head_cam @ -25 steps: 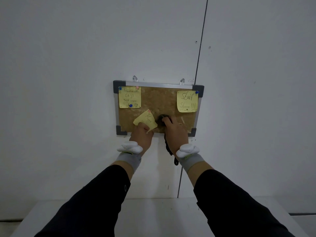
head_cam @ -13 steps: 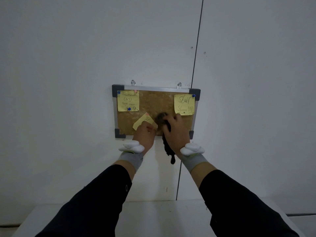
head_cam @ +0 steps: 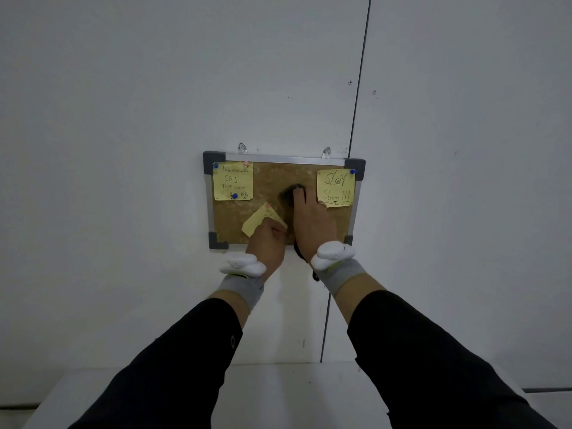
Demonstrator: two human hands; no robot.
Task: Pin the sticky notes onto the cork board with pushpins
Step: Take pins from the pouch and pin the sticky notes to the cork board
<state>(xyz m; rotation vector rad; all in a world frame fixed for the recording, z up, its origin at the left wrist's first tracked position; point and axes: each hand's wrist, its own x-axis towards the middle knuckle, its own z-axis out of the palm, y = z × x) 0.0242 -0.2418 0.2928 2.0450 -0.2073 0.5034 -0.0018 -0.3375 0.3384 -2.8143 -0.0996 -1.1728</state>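
cork board (head_cam: 272, 178) hangs on white wall | left hand (head_cam: 268, 243) pinches tilted yellow sticky note (head_cam: 259, 222) against cork, pink pushpin (head_cam: 268, 206) at its top corner | right hand (head_cam: 313, 219) presses dark object (head_cam: 288, 195) on board | two notes already pinned at upper corners

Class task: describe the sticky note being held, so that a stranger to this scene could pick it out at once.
Find the cork board on the white wall. Low on it, left of centre, the left hand holds a yellow sticky note. Unlike the two square-set notes in the upper corners, it sits tilted like a diamond.
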